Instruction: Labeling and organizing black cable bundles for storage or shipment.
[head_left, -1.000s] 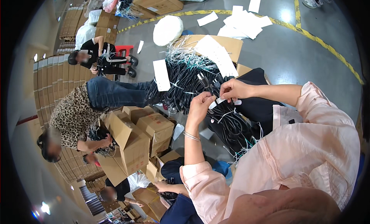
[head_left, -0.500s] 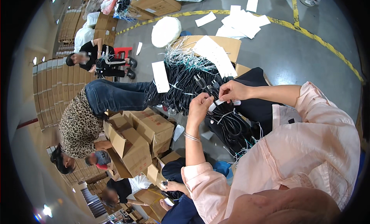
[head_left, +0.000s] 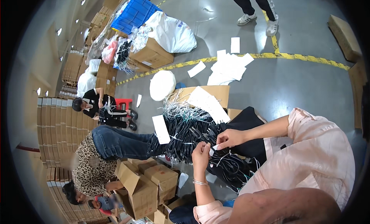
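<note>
Pinching a small white paper tag [head_left: 213, 150] between both hands, the person works near picture centre. Left hand [head_left: 201, 154], a thin silver bangle [head_left: 200, 182] on its wrist, rises from 6 o'clock, its grip pressed together on the tag's lower end. Right hand [head_left: 230, 138], reaching in from 3 o'clock out of a pale pink short sleeve [head_left: 308, 147], has thumb and forefinger closed on the tag's upper edge. Hands nearly touch.

Directly under and behind them: a heap of bundled black cables with pale wire ties [head_left: 192, 133], spreading toward 9 o'clock and down toward 5 o'clock, over a black cloth [head_left: 246, 122]. A white rectangular paper slip [head_left: 161, 129] lies on the heap's left edge.

At 7 o'clock, near the heap: open brown cardboard cartons [head_left: 144, 181]. Bending over them, a co-worker in a leopard-print top and blue jeans [head_left: 104, 150].

Beyond the heap, toward 12 o'clock: an open flat cardboard box [head_left: 216, 93] with a white sheet [head_left: 207, 102] lying on it, and a round white bag [head_left: 162, 85] just beside it.

At 9 o'clock, further off: a seated person in black [head_left: 98, 108] handling cables, next to a small red stool [head_left: 123, 102].

Far field, 12 to 1 o'clock: scattered white paper sheets [head_left: 229, 64] on the grey concrete floor [head_left: 300, 85], a yellow floor line [head_left: 308, 57], a standing person's legs in white trainers [head_left: 258, 12]. At 11 o'clock: a large white plastic sack [head_left: 173, 33], a blue plastic crate [head_left: 135, 14], more cartons.
</note>
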Action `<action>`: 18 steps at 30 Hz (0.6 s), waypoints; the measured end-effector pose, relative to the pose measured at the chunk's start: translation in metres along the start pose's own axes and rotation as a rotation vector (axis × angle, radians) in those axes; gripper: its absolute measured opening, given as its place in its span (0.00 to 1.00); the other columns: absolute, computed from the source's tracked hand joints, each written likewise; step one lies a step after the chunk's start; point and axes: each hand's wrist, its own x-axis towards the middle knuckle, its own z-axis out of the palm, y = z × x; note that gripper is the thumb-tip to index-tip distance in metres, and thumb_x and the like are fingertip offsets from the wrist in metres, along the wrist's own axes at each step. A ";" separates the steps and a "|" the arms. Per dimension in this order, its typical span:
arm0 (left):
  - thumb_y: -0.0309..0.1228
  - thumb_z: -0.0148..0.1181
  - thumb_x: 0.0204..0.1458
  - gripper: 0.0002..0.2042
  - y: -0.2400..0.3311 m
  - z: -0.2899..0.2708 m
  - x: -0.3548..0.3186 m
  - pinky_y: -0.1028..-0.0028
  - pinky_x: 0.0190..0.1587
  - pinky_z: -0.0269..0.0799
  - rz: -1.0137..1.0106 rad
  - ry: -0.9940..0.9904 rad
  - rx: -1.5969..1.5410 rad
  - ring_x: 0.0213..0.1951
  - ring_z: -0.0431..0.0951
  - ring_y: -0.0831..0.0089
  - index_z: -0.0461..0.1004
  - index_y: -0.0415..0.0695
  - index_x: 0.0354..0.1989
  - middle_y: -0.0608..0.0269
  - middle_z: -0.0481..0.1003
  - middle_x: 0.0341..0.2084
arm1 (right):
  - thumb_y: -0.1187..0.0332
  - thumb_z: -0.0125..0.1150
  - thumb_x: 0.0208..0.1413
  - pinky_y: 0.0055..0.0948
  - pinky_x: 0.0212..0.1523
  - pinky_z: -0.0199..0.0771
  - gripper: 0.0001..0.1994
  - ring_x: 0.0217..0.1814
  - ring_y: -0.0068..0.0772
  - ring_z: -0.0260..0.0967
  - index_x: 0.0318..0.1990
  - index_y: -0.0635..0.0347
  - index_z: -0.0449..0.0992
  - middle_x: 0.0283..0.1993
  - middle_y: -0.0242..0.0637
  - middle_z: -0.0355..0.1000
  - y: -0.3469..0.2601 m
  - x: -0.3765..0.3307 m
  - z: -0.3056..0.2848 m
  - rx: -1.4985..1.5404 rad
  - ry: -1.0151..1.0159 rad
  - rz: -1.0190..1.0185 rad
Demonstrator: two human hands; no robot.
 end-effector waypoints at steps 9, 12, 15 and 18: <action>0.34 0.59 0.51 0.11 -0.016 0.004 0.001 0.76 0.23 0.60 0.077 0.145 0.004 0.19 0.60 0.80 0.73 0.37 0.31 0.66 0.65 0.13 | 0.69 0.60 0.51 0.18 0.25 0.68 0.06 0.25 0.15 0.68 0.32 0.63 0.75 0.26 0.30 0.73 0.019 0.010 0.002 -0.014 0.057 -0.160; 0.33 0.56 0.54 0.11 -0.012 0.004 -0.007 0.80 0.24 0.62 0.044 0.131 -0.079 0.21 0.65 0.84 0.74 0.35 0.36 0.67 0.71 0.18 | 0.70 0.60 0.48 0.20 0.28 0.70 0.06 0.27 0.17 0.68 0.29 0.64 0.75 0.25 0.31 0.73 0.012 0.006 0.009 0.059 0.080 -0.118; 0.32 0.53 0.56 0.11 -0.016 0.007 -0.018 0.81 0.29 0.67 0.052 0.140 -0.181 0.26 0.71 0.83 0.74 0.36 0.39 0.66 0.76 0.26 | 0.69 0.60 0.51 0.19 0.28 0.71 0.07 0.27 0.17 0.68 0.31 0.64 0.73 0.25 0.29 0.71 0.020 0.007 0.021 0.137 0.085 -0.046; 0.30 0.51 0.57 0.10 -0.029 0.009 -0.034 0.80 0.35 0.69 0.164 0.217 -0.150 0.33 0.74 0.81 0.73 0.37 0.42 0.64 0.77 0.30 | 0.68 0.61 0.51 0.20 0.28 0.71 0.07 0.28 0.17 0.68 0.31 0.64 0.73 0.27 0.30 0.71 0.013 0.007 0.035 0.198 0.126 -0.040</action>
